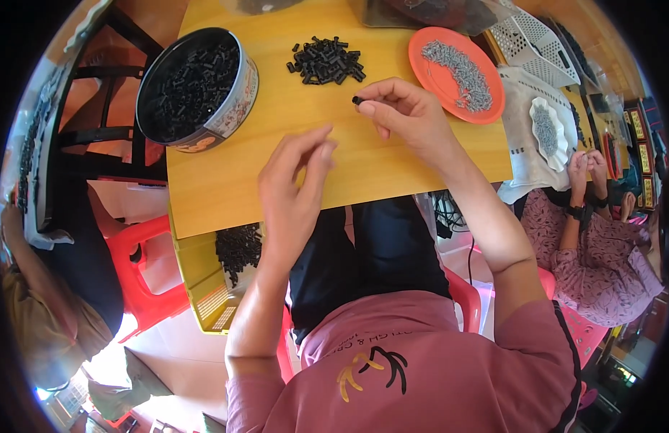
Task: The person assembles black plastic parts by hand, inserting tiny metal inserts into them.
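Open table [352, 162] lies between left hand [289, 169] and right hand [414, 123]; a tin [242, 102] blocks far left, black pieces [326, 60] far middle, a red plate [440, 85] far right.

table [219, 195] well lit | blown-out glare lwr L | fisheye-bent edges, blk corners

right hand [412, 119] pinching a small black part [357, 100], left hand [287, 169] partly open, black pile [327, 61], red plate [438, 85]
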Demonstrator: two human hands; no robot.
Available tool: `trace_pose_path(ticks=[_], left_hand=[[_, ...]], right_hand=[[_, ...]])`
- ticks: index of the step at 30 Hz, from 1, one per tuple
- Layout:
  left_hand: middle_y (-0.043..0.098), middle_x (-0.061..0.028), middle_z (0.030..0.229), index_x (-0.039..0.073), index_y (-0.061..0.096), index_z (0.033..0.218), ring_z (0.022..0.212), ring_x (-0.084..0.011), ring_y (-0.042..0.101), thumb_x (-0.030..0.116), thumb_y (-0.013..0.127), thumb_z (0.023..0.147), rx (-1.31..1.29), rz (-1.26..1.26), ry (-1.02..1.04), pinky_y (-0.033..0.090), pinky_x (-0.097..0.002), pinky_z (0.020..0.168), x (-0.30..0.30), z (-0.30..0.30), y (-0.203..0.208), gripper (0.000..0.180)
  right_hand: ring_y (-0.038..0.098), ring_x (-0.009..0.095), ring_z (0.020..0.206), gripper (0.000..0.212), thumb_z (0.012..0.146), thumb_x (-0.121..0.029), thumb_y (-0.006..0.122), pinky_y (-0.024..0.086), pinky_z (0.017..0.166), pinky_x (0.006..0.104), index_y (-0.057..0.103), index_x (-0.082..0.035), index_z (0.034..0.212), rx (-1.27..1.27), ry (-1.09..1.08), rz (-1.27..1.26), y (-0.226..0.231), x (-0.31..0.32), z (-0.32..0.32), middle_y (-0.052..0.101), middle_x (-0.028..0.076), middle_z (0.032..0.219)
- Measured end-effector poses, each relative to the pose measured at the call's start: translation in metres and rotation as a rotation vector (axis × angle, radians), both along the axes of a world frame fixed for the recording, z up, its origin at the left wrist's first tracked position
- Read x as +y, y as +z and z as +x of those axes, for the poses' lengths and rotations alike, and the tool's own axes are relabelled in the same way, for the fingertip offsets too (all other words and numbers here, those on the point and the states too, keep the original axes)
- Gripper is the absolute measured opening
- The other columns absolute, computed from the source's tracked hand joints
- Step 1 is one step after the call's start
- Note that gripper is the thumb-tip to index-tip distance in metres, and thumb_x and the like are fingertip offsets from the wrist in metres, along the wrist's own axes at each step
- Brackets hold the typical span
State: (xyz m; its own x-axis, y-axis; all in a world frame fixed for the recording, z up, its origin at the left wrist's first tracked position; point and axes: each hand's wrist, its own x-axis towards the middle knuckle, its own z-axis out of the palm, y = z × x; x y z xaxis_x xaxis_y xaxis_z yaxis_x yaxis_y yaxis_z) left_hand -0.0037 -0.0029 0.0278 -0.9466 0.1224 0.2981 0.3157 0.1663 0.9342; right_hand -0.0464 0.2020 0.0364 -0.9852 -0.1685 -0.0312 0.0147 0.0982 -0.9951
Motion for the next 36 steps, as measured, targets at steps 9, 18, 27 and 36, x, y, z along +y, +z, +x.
trace_pose_path(ticks=[9,18,27,36], left_hand=[[0.068,-0.0073,0.098,-0.002,0.064,0.113,0.081,-0.0115,0.063,0.003,0.064,0.093,-0.289,0.557,-0.147,0.051,-0.0243,0.074,0.029,-0.028,-0.013,0.021],[0.067,-0.0056,0.09,-0.001,0.065,0.107,0.077,-0.0109,0.061,0.006,0.066,0.092,-0.436,0.711,-0.23,0.049,-0.0249,0.073,0.024,-0.033,-0.017,0.017],[0.062,-0.0022,0.107,0.003,0.066,0.107,0.092,-0.0104,0.057,0.003,0.069,0.089,-0.318,0.535,-0.128,0.046,-0.0252,0.084,0.016,-0.024,-0.018,0.019],[0.065,-0.0074,0.105,0.002,0.063,0.112,0.087,-0.0128,0.058,0.003,0.066,0.091,-0.278,0.546,-0.074,0.047,-0.0261,0.08,0.014,-0.026,-0.029,0.021]], right_hand=[[0.055,0.006,0.069,0.025,0.091,-0.012,0.068,0.047,0.065,0.0216,0.067,0.0,0.112,-0.062,0.053,-0.346,-0.002,-0.001,0.014,0.068,0.003,0.093],[0.055,0.004,0.069,0.02,0.091,-0.008,0.068,0.045,0.063,0.0191,0.068,0.0,0.109,0.01,-0.027,-0.294,-0.008,-0.01,0.022,0.067,0.001,0.089],[0.056,0.005,0.063,0.016,0.092,-0.007,0.068,0.044,0.058,0.0194,0.066,0.002,0.105,-0.092,-0.072,-0.511,-0.013,-0.027,0.029,0.063,0.001,0.078],[0.053,0.003,0.063,0.02,0.095,-0.016,0.064,0.044,0.057,0.0189,0.068,-0.002,0.108,0.191,-0.119,-0.048,0.032,0.008,0.016,0.067,-0.001,0.081]])
